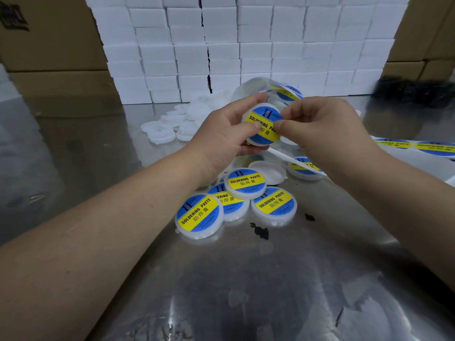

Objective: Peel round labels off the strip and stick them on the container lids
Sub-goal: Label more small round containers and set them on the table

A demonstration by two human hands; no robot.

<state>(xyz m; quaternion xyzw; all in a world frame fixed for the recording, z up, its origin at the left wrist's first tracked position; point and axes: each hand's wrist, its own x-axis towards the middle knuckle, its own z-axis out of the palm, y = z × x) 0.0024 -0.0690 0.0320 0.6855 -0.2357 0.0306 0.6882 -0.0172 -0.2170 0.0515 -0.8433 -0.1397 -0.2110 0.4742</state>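
Head view. Held lid (251, 141): raised above mid-table, well clear of the surface. The left hand (221, 134) is clamped on it, fingers curled round the left rim and thumb on the face. The right hand (317, 129) has thumb and forefinger pinched together on the right rim. Round label (264, 126): blue and yellow, lying on the lid's face. Labelled lids (199, 215): a cluster overlapping just below the hands, with open table on the near side. Upturned lid (268, 172): beside the cluster. Bare lids (172, 121): a loose heap behind the left hand. Label strip (416, 145): lies along the right edge and is cut off by the frame; a curl of it (288, 91) rises behind the hands. Table (221, 291): reflective steel with dark specks (261, 231). White blocks (246, 45): stacked as a wall at the back. Cardboard cartons (49, 45): flank the wall. The dark mass at far right is too blurred to identify. The lid's underside is hidden.
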